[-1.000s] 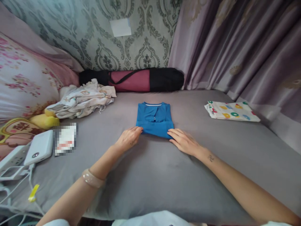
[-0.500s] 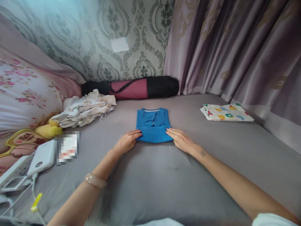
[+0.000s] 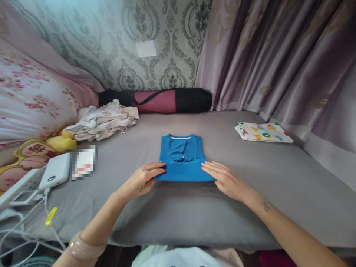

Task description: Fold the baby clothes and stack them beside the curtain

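A blue shirt [image 3: 180, 148] lies folded on the grey bed sheet, its neckline away from me and its lower part doubled up over the front. My left hand [image 3: 146, 176] grips the left end of the folded lower edge, fingers on top and thumb out of sight. At the right end, my right hand [image 3: 225, 178] holds the same fold in a like way. The near edge runs straight between both hands, with a shadow on the sheet below it.
Crumpled light cloth [image 3: 102, 120] and a floral pillow [image 3: 30, 89] are at the left. Nearer sit a white power bank [image 3: 55, 170], a power strip [image 3: 20, 187] and cables. A long black-and-maroon bag [image 3: 155, 102] rests by the wall. Folded patterned cloth [image 3: 264, 132] lies right.
Both hands and the shirt's near edge have come closer to me. That edge is now straight and looks wider. The head view has shifted, showing the bed's front edge.
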